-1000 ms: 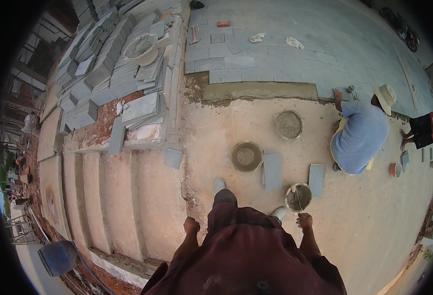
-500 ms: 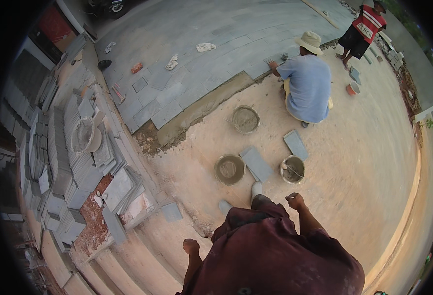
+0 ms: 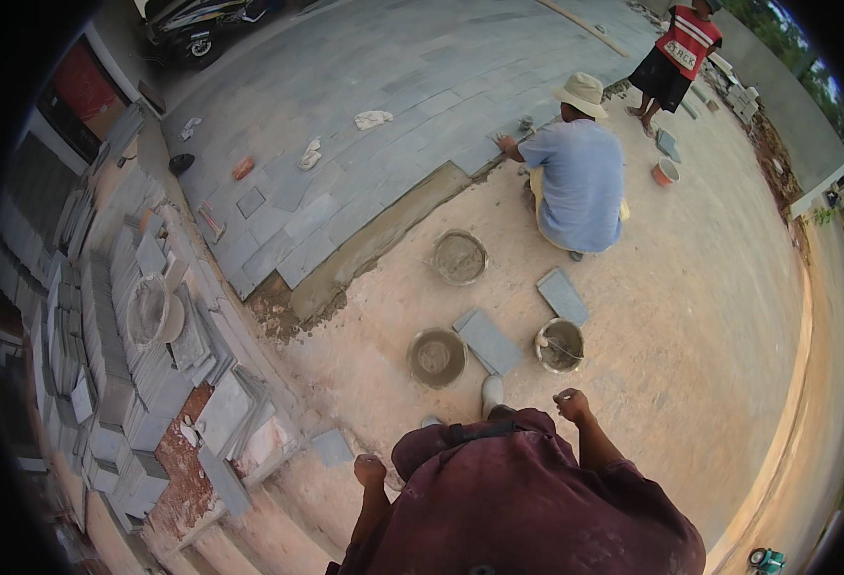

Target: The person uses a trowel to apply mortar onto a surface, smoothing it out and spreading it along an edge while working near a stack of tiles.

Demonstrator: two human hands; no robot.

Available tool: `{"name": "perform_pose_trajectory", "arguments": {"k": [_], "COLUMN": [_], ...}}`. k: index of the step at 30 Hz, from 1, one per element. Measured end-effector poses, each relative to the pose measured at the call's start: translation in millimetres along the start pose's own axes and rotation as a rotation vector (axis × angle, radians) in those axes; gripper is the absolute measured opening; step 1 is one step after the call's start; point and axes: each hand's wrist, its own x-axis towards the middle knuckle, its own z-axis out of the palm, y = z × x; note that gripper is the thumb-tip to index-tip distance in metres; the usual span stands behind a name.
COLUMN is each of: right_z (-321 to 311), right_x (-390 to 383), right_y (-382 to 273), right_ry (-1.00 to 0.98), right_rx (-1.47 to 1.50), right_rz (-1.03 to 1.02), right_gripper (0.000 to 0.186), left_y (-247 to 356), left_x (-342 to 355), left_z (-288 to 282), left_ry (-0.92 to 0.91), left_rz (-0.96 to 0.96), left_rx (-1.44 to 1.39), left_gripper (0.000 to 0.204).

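My left hand [image 3: 369,470] hangs low beside my body, fingers curled into a fist with nothing seen in it. Closest to it is a grey stone slab [image 3: 331,448] by the steps. My right hand [image 3: 570,404] is held out with its fingers closed; a small pale spot shows at the fingertips, too small to name. Just beyond it stands a mortar bucket [image 3: 540,351] with a tool handle inside. Left of that, two grey slabs [image 3: 488,342] [image 3: 563,295] lie on the ground, and a second bucket [image 3: 453,370] stands beside the nearer one.
A third bucket [image 3: 460,282] holds grey mix. Ahead, a co-worker in blue [image 3: 575,182] crouches at the paving edge [image 3: 384,230]; another person in red [image 3: 685,48] stands farther off. Stacked slabs [image 3: 135,374] and a mortar basin [image 3: 175,316] are left, above the steps [image 3: 288,522].
My view has shifted, so the buckets and slabs appear lower and farther left, closer to my body. Both hands stay closed. The crouching co-worker's hand remains at the paving edge.
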Motion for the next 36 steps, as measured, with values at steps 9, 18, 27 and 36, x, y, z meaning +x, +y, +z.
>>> {"name": "perform_pose_trajectory", "arguments": {"k": [9, 18, 27, 36], "right_z": [-6.8, -14.1, -34.4, -57.5], "right_x": [-20.2, 9.2, 47.4, 69.3], "right_y": [11.4, 20.1, 21.5, -5.1], "right_ry": [0.067, -0.022, -0.052, -0.081], "right_rx": [-0.203, 0.033, 0.038, -0.064], "right_rz": [-0.13, 0.048, 0.025, 0.041], "right_gripper": [0.029, 0.035, 0.037, 0.036], "left_y": [30.1, 35.8, 57.1, 64.4], "left_x": [2.8, -2.5, -11.0, -10.1], "left_z": [1.9, 8.9, 21.8, 29.6], "left_ry": [-0.055, -0.092, -0.072, 0.022], "left_rz": [-0.025, -0.037, -0.076, -0.22], "left_rx": [-0.007, -0.008, 0.042, -0.059], "left_gripper": [0.018, 0.019, 0.023, 0.023]}}
